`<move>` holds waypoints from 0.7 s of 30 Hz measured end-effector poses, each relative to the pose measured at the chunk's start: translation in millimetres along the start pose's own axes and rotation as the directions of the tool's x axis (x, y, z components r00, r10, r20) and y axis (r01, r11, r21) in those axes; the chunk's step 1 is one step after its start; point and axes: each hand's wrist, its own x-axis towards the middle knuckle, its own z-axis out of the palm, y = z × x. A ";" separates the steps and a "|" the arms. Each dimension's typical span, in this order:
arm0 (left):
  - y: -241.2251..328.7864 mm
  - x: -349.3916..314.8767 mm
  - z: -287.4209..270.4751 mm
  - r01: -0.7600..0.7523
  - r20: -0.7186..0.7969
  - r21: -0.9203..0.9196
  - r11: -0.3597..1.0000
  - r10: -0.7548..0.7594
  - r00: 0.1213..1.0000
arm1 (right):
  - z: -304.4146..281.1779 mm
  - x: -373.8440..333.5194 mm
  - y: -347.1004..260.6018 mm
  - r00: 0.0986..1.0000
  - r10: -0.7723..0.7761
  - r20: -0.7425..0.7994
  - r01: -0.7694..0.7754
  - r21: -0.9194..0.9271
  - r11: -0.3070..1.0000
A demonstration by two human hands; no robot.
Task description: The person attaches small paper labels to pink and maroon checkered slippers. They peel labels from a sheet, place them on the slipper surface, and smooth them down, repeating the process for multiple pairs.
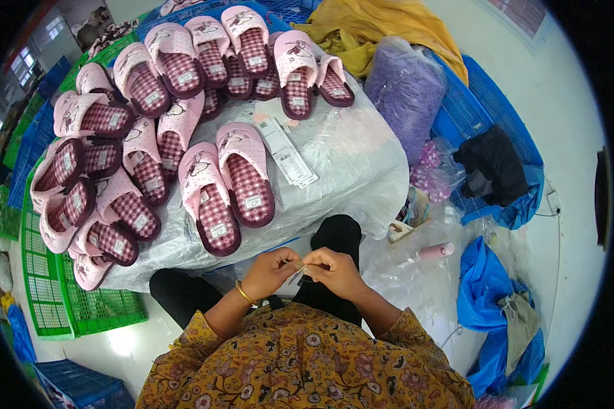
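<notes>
Over my lap, my left hand (269, 275) and my right hand (334, 271) meet with fingertips pinched together. Between them is a small, pale, thin piece (297, 275), too small to name. A pair of pink slippers (215, 187) with checked maroon insoles lies just beyond my hands, near the front edge of a plastic-wrapped bale (348, 157). More pink slippers (143, 82) crowd the left and far side of the bale, some stacked on others. A sheet of printed labels (288, 151) lies to the right of the front pair.
A green crate (51, 300) stands at the left. To the right are a purple filled bag (406, 92), blue crates (484, 109) with black cloth (492, 165), and blue plastic sheeting (484, 293). A pink roll (436, 251) lies on the floor among clear plastic.
</notes>
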 end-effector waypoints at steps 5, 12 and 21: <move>-13.0 0.0 9.1 -0.132 -0.137 0.083 0.988 0.142 0.980 | -1.0 1.7 3.2 1.000 -0.030 0.009 0.030 -0.013 0.999; 12.3 1.1 1.9 -0.245 -0.193 0.291 0.925 0.308 0.932 | -10.9 3.5 -21.0 0.975 -0.206 -0.085 0.178 -0.263 0.948; 28.5 -4.8 -18.6 -0.344 -0.250 0.521 0.781 0.525 0.813 | 2.6 18.8 -18.0 0.983 -0.162 -0.092 0.141 -0.198 0.970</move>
